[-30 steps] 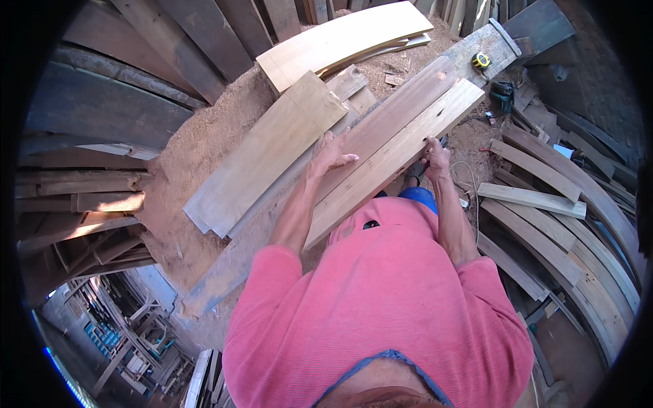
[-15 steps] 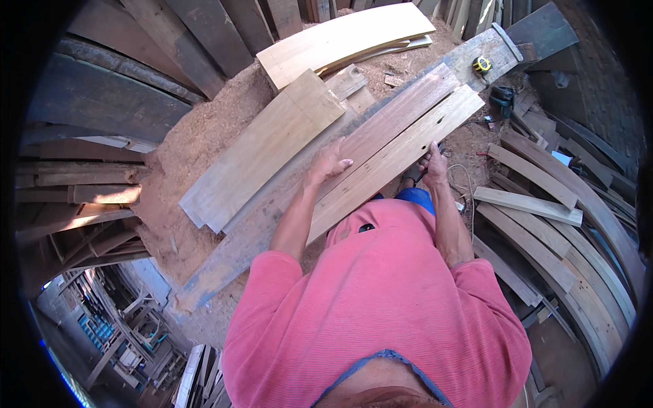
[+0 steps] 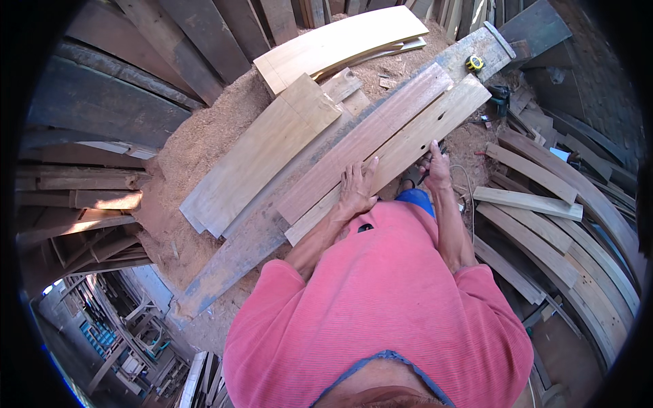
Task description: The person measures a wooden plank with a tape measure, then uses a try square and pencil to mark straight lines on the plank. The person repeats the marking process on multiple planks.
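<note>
Two long planks lie side by side on a dark, worn bench board [image 3: 235,272]: a reddish plank [image 3: 367,143] farther off and a paler plank [image 3: 425,139] with dark knots nearer me. My left hand [image 3: 357,187] rests on the pale plank with its fingers stretched out, fingertips by the seam between the planks. My right hand [image 3: 435,168] is closed at the pale plank's near edge. A slim dark thing shows at its fingers, too small to name.
A yellow tape measure [image 3: 474,63] sits at the bench's far right end, near a dark green power tool [image 3: 500,95]. Beyond lie a wide board [image 3: 272,149] and curved pale boards [image 3: 340,44] on sawdust [image 3: 183,149]. Curved wood pieces [image 3: 530,234] are stacked at right.
My left hand has moved from the reddish plank nearer to me, onto the pale plank. The pale plank has shifted slightly toward the upper right. My right hand stays at its edge.
</note>
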Motion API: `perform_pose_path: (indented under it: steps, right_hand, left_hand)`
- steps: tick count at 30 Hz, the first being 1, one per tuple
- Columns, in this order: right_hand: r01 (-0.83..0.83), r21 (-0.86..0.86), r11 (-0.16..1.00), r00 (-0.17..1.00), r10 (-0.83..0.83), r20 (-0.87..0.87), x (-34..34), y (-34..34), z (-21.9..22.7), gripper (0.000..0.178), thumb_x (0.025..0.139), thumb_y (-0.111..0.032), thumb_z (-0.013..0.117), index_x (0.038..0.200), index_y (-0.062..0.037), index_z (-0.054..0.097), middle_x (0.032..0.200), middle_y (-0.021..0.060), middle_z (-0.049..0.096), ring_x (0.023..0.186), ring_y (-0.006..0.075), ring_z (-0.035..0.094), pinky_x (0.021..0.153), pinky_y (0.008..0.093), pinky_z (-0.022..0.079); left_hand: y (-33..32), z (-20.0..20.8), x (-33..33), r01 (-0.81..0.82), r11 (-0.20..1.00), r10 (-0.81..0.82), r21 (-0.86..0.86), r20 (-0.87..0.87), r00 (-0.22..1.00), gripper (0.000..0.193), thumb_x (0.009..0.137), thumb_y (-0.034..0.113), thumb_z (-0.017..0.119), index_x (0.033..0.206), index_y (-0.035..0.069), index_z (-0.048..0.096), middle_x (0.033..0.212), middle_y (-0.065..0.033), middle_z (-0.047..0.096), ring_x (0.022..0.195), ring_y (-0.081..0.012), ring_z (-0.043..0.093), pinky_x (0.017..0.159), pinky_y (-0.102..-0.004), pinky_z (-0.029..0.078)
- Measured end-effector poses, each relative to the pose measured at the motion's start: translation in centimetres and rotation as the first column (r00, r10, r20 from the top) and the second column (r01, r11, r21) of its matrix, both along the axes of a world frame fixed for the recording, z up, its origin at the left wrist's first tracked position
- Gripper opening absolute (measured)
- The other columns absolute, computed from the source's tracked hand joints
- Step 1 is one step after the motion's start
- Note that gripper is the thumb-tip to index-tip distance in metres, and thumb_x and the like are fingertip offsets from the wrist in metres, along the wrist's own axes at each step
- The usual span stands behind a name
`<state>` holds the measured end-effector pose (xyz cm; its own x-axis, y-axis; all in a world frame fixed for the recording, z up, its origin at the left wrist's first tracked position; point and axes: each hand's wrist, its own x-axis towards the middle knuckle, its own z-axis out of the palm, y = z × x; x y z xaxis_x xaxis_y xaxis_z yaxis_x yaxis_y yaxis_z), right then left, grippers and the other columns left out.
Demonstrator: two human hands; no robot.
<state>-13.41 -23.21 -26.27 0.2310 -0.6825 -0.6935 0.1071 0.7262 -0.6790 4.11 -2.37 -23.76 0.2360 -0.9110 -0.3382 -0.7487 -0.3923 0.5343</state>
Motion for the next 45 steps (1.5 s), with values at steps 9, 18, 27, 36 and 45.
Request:
perform_pose_path:
  steps: [9, 18, 27, 36, 45]
  right_hand:
    - [-0.164, -0.199, 0.966, 0.982, 0.142, -0.122, 3.5, -2.0, 5.2, 0.044, 0.107, -0.046, 0.069, 0.074, -0.0221, 0.053, 0.057, -0.0114, 0.041, 0.044, 0.0042, 0.036, 0.042, 0.0259, 0.034]
    - [0.009, -0.148, 0.989, 0.986, -0.033, -0.161, 1.4, 0.3, 1.5, 0.044, 0.111, -0.049, 0.057, 0.097, -0.0083, 0.063, 0.077, 0.0025, 0.068, 0.047, 0.0055, 0.044, 0.042, 0.0267, 0.042]
    - [0.062, -0.258, 0.964, 0.954, -0.133, -0.27, -2.4, 0.0, 0.0, 0.034, 0.112, -0.049, 0.055, 0.103, -0.0168, 0.056, 0.076, -0.0013, 0.064, 0.049, 0.005, 0.045, 0.042, 0.0247, 0.041]
    - [-0.055, -0.091, 0.994, 0.969, 0.032, -0.243, -1.5, -0.2, -1.1, 0.029, 0.111, -0.043, 0.06, 0.102, -0.0157, 0.061, 0.072, -0.0048, 0.056, 0.05, 0.0066, 0.046, 0.043, 0.0258, 0.039]
    - [-0.042, -0.018, 0.999, 0.987, 0.039, -0.159, 2.5, -0.5, -1.2, 0.031, 0.112, -0.044, 0.058, 0.107, -0.0142, 0.061, 0.079, -0.0037, 0.062, 0.054, 0.0064, 0.047, 0.046, 0.025, 0.041]
  left_hand:
    - [-1.5, 2.8, 7.5, -0.116, 0.987, 0.039, -0.112, -0.529, 0.847, 0.109, 0.067, 0.035, 0.091, 0.164, 0.014, 0.047, 0.149, -0.0246, 0.056, 0.142, -0.0417, 0.049, 0.124, -0.0501, 0.036]
    - [-6.5, 3.4, 9.3, -0.009, 1.0, 0.009, -0.014, 0.005, 1.0, 0.101, 0.072, 0.039, 0.09, 0.163, 0.021, 0.05, 0.146, -0.0256, 0.054, 0.134, -0.0445, 0.048, 0.119, -0.0511, 0.041]
    - [-4.3, -1.5, 9.3, 0.068, 0.982, -0.023, -0.175, 0.242, 0.97, 0.104, 0.08, 0.042, 0.088, 0.169, 0.02, 0.037, 0.158, -0.0287, 0.048, 0.142, -0.0466, 0.047, 0.12, -0.0555, 0.039]
    - [14.2, -1.2, 21.0, -0.25, 0.809, 0.389, 0.532, -0.165, 0.906, 0.102, 0.076, 0.051, 0.092, 0.156, 0.001, 0.053, 0.152, -0.0255, 0.062, 0.14, -0.0379, 0.06, 0.118, -0.0471, 0.047]
    - [18.8, -0.2, 19.9, -0.397, 0.806, 0.479, 0.438, -0.088, 0.874, 0.096, 0.064, 0.051, 0.1, 0.139, 0.002, 0.065, 0.134, -0.0212, 0.073, 0.125, -0.0349, 0.07, 0.105, -0.046, 0.054]
